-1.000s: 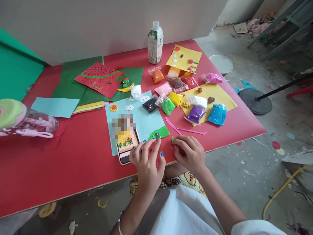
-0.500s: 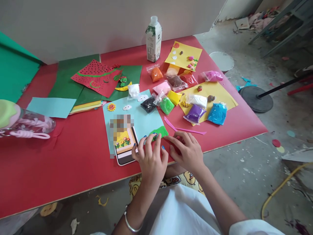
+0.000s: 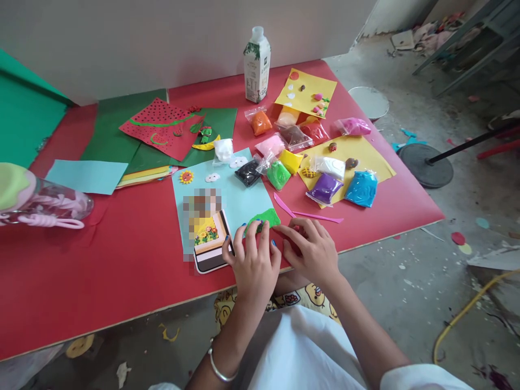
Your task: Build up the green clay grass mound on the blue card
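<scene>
Flattened green modelling clay (image 3: 270, 217) lies at the lower right corner of a light blue paper (image 3: 244, 200). My left hand (image 3: 257, 262) has its fingers spread, with fingertips resting on the clay's near side and hiding part of it. At the clay's right edge is my right hand (image 3: 313, 249), its fingers apart and bent and the index finger pointing left; whether it touches the clay I cannot tell. Left of my left hand, a phone (image 3: 213, 262) showing a flower picture lies partly on the blue paper. A clay sun (image 3: 186, 177) and a clay cloud (image 3: 212, 177) sit higher on it.
Pink clay tools (image 3: 319, 217) lie beyond my right hand. Several bagged clays, such as the purple clay bag (image 3: 324, 188), spread across the red table (image 3: 134, 260). A carton bottle (image 3: 257, 67) stands at the back, and a clear cup (image 3: 60, 200) lies at the left.
The view has shifted very slightly. Both hands stay almost in place at the green clay, with only small movements of the left fingers.
</scene>
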A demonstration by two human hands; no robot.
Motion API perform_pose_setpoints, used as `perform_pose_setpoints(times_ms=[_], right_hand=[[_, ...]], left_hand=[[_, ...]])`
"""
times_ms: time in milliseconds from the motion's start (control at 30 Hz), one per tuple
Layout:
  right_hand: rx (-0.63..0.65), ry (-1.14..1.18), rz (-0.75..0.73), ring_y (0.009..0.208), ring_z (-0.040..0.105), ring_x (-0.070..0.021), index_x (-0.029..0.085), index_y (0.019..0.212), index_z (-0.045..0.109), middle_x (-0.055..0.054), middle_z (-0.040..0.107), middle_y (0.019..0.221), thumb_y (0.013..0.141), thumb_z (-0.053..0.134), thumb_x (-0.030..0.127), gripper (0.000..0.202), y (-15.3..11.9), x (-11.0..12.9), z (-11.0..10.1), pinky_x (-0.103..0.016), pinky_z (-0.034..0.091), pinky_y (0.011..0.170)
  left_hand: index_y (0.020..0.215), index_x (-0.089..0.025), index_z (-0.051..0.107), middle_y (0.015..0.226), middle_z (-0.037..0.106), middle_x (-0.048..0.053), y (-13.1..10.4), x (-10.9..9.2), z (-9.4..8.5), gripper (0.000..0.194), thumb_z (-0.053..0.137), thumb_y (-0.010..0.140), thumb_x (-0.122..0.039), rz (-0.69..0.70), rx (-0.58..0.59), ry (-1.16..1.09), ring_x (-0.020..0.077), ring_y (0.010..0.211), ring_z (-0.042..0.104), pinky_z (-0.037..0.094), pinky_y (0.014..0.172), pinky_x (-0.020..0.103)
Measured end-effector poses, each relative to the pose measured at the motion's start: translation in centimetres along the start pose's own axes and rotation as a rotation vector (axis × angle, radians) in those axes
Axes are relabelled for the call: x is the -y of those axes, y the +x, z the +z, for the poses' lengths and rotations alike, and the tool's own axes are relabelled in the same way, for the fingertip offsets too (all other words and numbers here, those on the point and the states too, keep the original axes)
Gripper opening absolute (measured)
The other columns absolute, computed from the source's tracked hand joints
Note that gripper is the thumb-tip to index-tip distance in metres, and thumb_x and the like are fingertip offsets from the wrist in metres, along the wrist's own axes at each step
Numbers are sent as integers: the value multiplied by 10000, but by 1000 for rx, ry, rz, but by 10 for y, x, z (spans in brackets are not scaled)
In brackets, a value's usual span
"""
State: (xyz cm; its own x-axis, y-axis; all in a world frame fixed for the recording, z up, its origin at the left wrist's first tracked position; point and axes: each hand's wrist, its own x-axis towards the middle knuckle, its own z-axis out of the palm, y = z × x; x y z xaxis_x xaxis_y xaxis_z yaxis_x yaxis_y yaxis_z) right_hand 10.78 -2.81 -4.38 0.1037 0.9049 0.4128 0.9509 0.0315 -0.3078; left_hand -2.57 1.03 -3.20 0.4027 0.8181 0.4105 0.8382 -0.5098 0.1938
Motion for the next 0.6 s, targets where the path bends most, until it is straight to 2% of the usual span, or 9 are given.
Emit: perform_pose_setpoints(times_ms=[133,233,333,600], right_hand=[[4,3,9,817,537,-189,245,1089,696,-59,619,972,859,547,179,282,0,0,0,-317,447,728],[27,12,15,811,533,-194,245,1106,688,-59,615,977,847,549,166,304,0,0,0,-329,455,734],[52,49,24,836,540,-205,249,1129,669,-63,600,991,834,550,163,330,-1,-1,-1,-344,461,748],[114,97,-13,841,523,-220,202,1144,640,-92,567,1008,848,523,147,324,6,1,-3,-365,450,769]], left_hand=[[1173,-223,653,1156,688,60,-3,1,-1,353,567,833,-181,3,-46,-17,268,1097,540,242,1023,463],[1072,-239,688,1119,701,48,-7,3,-2,284,572,824,-162,7,-82,-26,262,1084,548,238,1036,458],[1012,-250,699,1114,701,47,-11,5,-2,245,578,820,-157,7,-77,-26,266,1080,549,237,1038,468],[1063,-243,686,1137,692,52,-12,6,-1,282,583,815,-157,0,-53,-27,268,1095,544,241,1030,468]])
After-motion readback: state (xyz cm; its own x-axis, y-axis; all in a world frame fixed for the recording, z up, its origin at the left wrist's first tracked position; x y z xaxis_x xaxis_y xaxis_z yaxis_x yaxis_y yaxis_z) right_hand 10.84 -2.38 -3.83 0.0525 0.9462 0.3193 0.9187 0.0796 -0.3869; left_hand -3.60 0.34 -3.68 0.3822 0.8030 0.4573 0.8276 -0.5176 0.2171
